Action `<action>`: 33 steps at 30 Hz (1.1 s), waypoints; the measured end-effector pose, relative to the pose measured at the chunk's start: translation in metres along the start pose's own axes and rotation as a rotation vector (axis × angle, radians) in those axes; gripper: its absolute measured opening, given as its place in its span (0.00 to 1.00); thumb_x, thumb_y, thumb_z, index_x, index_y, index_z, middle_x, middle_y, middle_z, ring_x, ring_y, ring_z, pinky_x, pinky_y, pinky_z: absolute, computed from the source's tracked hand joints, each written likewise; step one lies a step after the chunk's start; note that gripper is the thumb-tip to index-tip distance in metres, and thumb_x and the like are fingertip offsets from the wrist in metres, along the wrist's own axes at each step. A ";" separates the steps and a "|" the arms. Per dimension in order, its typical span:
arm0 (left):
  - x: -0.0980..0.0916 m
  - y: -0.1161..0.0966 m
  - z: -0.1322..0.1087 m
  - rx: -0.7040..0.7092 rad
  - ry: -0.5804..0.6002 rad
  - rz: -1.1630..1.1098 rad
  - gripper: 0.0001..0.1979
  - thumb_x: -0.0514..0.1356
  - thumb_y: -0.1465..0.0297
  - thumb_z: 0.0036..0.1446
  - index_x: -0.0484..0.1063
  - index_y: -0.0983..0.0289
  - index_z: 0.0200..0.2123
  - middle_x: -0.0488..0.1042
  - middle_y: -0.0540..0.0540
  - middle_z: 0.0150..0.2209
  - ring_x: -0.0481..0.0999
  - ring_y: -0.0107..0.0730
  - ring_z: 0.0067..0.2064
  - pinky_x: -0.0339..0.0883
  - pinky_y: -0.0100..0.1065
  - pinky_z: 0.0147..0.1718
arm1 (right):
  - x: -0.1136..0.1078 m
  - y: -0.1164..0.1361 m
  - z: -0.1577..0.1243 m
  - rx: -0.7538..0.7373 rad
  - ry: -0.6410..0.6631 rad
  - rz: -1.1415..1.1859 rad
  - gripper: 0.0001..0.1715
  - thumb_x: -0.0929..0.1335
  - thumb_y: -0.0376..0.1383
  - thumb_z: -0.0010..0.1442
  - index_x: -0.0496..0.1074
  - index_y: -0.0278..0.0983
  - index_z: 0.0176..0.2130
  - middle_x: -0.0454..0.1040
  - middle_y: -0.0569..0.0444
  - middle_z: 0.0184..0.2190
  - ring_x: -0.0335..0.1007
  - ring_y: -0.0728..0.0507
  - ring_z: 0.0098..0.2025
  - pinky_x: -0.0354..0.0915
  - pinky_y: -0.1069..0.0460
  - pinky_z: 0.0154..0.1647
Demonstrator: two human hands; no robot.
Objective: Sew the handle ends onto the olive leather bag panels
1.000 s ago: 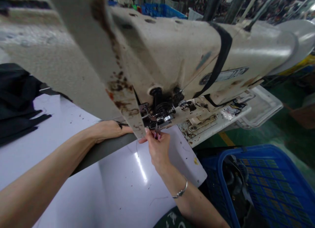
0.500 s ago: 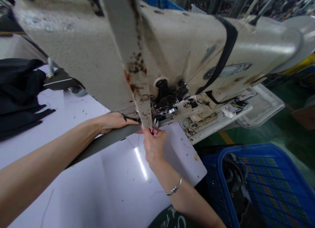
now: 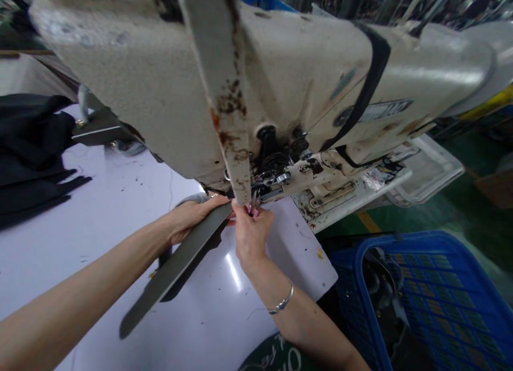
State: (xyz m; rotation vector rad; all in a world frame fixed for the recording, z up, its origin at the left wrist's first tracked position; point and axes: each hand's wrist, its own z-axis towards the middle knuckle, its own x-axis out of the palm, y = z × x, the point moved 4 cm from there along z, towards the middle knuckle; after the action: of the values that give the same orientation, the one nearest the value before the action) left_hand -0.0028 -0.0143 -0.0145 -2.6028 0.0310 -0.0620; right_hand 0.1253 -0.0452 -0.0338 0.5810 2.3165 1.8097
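A long dark grey-green strip [image 3: 176,261] of sheet material, rounded at its near end, slants up from the white table to the sewing machine [image 3: 168,103]. My left hand [image 3: 191,217] is closed on its far part, thumb on top and fingers underneath. Beside the strip's far end, below the machine's needle area, my right hand [image 3: 253,234] is closed around small pink-handled scissors [image 3: 253,208], their metal blades pointing up. Its fingertips meet the strip's end, but the machine's rusty upright arm hides part of the contact.
Black fabric pieces [image 3: 32,152] lie on the table [image 3: 132,210] at left. A blue plastic basket [image 3: 433,301] with dark pieces inside stands at lower right. A clear tray [image 3: 436,168] is behind the machine bed at right.
The strip has swung and tilted, so its near end now hangs toward me over the table. My left hand has shifted with it; the right hand has barely moved.
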 end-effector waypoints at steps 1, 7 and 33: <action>0.003 0.005 -0.003 -0.009 -0.017 -0.015 0.19 0.70 0.59 0.56 0.76 0.72 0.35 0.78 0.65 0.23 0.75 0.45 0.16 0.70 0.42 0.13 | -0.002 0.001 0.000 0.013 -0.021 0.018 0.22 0.70 0.50 0.60 0.75 0.35 0.25 0.74 0.53 0.21 0.70 0.45 0.26 0.67 0.52 0.26; 0.039 0.023 -0.024 0.248 -0.062 -0.377 0.15 0.72 0.62 0.52 0.75 0.62 0.41 0.77 0.54 0.24 0.76 0.37 0.18 0.71 0.34 0.15 | -0.014 0.015 -0.001 0.033 -0.056 0.089 0.21 0.74 0.42 0.53 0.66 0.38 0.18 0.64 0.60 0.16 0.59 0.50 0.21 0.59 0.54 0.22; 0.076 0.020 -0.012 0.532 -0.208 -0.774 0.19 0.68 0.73 0.52 0.77 0.59 0.49 0.82 0.49 0.34 0.80 0.30 0.30 0.76 0.26 0.30 | -0.041 0.037 0.027 0.017 0.148 -0.002 0.17 0.78 0.39 0.44 0.71 0.36 0.18 0.73 0.56 0.19 0.66 0.47 0.22 0.62 0.53 0.25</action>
State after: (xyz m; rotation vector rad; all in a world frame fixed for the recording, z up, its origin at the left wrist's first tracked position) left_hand 0.0719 -0.0405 -0.0116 -1.9390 -0.9322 -0.0632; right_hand 0.1796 -0.0293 -0.0099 0.4608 2.4270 1.8939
